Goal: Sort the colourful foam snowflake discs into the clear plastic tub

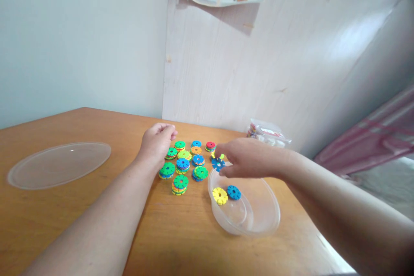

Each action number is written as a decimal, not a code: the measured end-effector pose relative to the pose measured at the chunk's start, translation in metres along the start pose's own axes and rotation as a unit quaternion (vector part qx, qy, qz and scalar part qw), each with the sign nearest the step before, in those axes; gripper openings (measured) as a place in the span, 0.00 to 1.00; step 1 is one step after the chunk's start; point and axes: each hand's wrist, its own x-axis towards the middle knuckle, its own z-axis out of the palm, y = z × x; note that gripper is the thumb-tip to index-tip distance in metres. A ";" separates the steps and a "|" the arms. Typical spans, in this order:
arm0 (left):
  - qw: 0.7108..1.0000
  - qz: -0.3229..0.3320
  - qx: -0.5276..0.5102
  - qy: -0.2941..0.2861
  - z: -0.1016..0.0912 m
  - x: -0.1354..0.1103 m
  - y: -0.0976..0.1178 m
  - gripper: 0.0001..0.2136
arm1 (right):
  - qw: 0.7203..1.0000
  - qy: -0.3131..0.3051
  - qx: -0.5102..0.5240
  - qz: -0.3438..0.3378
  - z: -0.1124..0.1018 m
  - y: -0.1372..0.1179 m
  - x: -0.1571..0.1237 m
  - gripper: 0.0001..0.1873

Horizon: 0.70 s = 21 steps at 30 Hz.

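My left hand (159, 139) is closed in a loose fist at the left rear of the stacks of notched plastic discs; whatever its fingers hold, if anything, is hidden. Below it are a stack topped with green (167, 169) and another green-topped stack (180, 182). My right hand (247, 157) reaches over the far rim of a clear plastic bowl (274, 213), with thumb and fingers around a blue notched disc (218, 164). A yellow disc (214, 155) lies just behind it, partly covered by the fingers. Inside the bowl lie a yellow disc (220, 196) and a blue disc (233, 192).
Several more stacks, including a red-topped one (210, 145) and an orange-topped one (196, 150), stand on the wooden table (97, 207). A clear oval lid (61, 166) lies at left. A clear plastic bag (270, 131) rests near the wall, behind my right hand.
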 end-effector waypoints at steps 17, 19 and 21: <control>1.000 0.002 0.001 0.006 0.000 0.005 -0.006 0.07 | 0.999 -0.011 -0.007 0.029 0.027 0.008 -0.031 0.18; 1.000 0.003 0.010 0.011 -0.001 0.004 -0.005 0.07 | 0.999 0.028 0.007 0.022 0.015 0.004 -0.021 0.17; 1.000 0.004 0.016 0.014 -0.001 0.003 -0.003 0.07 | 0.998 0.057 0.020 0.005 0.006 -0.002 -0.003 0.17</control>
